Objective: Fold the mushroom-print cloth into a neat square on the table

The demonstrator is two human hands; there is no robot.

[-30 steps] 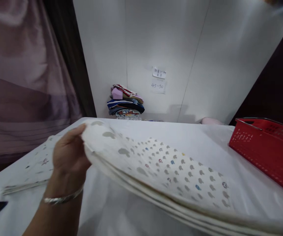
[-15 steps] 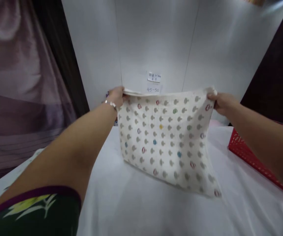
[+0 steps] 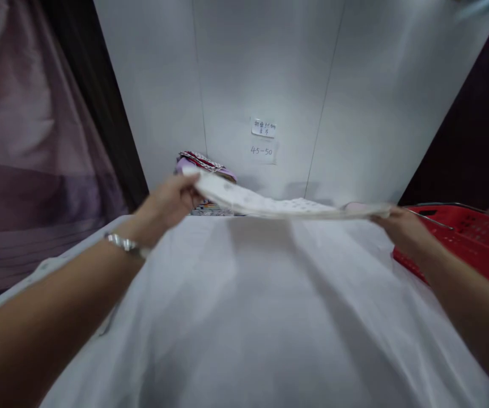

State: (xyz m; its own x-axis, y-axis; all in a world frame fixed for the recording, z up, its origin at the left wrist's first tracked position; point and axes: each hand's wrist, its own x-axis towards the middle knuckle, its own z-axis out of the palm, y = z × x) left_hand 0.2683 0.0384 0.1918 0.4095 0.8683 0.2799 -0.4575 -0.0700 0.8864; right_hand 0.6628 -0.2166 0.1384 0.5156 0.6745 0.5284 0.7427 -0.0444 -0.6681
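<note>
A white cloth (image 3: pixel 252 199) with a small grey print is stretched between my two hands above the far part of the table. My left hand (image 3: pixel 176 198) pinches its left end, and a silver bracelet (image 3: pixel 120 242) circles that wrist. At the opposite end my right hand (image 3: pixel 399 224) grips the other corner, somewhat blurred. The cloth is seen nearly edge-on, so most of its printed face is hidden. Beneath it, its shadow falls on the white table cover (image 3: pixel 244 317).
A stack of folded fabrics (image 3: pixel 204 161) stands against the grey panel wall at the back, behind my left hand. On the right is a red plastic basket (image 3: pixel 473 243) with a metal handle. Handwritten paper labels (image 3: pixel 263 128) are on the wall, and a pinkish curtain (image 3: pixel 23 153) hangs at left.
The cloth hung down with its printed face toward me; now it is swung up and nearly flat, seen edge-on. Both hands have come lower, and the fabric stack behind has come into view.
</note>
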